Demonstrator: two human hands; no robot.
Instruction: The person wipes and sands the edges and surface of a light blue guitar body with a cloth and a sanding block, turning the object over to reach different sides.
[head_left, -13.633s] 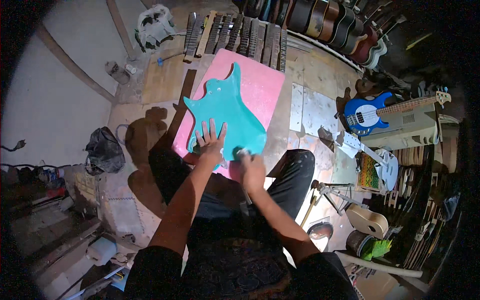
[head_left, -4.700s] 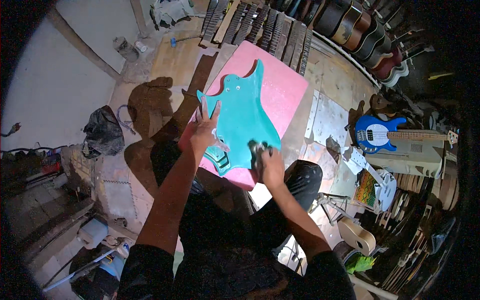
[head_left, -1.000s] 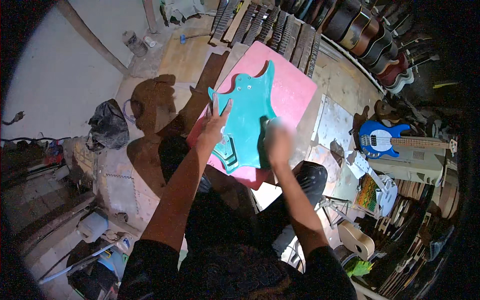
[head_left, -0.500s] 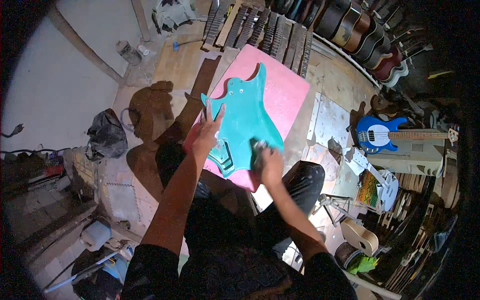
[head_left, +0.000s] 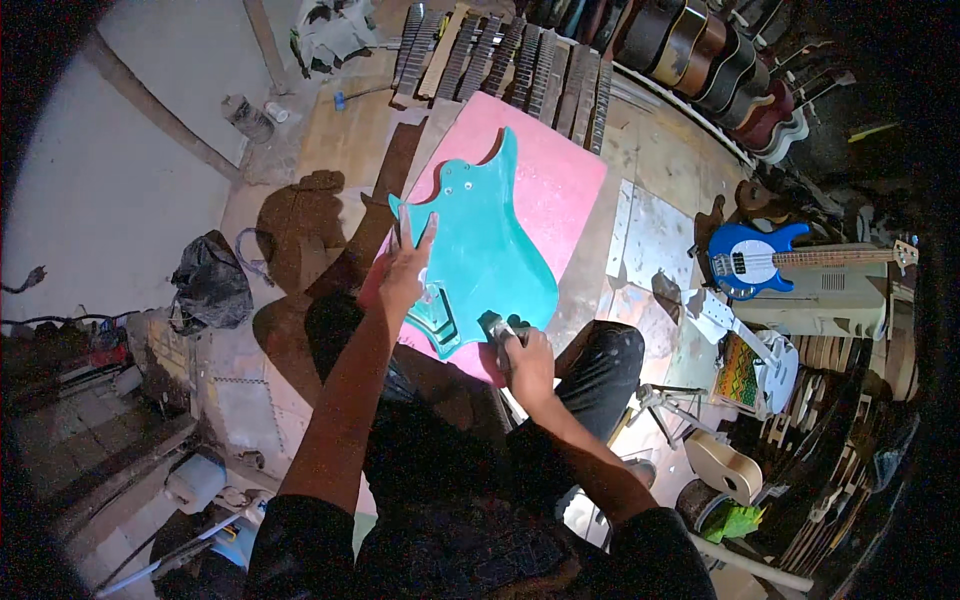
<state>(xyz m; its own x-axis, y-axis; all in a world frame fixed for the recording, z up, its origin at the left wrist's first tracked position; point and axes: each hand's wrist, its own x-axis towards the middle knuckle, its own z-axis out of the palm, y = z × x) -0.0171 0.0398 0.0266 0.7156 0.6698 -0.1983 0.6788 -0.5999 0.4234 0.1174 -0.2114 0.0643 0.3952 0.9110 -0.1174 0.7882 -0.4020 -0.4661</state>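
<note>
A turquoise guitar body (head_left: 492, 250) with metal-ringed holes near its top and a cut-out at its lower left lies on a pink board (head_left: 560, 190) over my lap. My left hand (head_left: 405, 262) rests on the body's left side, fingers spread and extended, holding nothing. At the lower right of the body, my right hand (head_left: 530, 365) grips a small dark pad (head_left: 492, 326) against the turquoise surface, near its bottom edge; the pad's exact kind is unclear.
Several fretted necks (head_left: 468, 60) lie behind the board. A row of guitars (head_left: 688, 50) stands at the upper right. A blue bass (head_left: 725, 250), a pale acoustic body (head_left: 728, 462) and a metal stand (head_left: 672, 405) are on the right. A black bag (head_left: 212, 285) lies left.
My right hand, with the pad, has moved down and left toward the body's bottom edge. My left hand stays on the body's left side, with only a slight shift in the picture.
</note>
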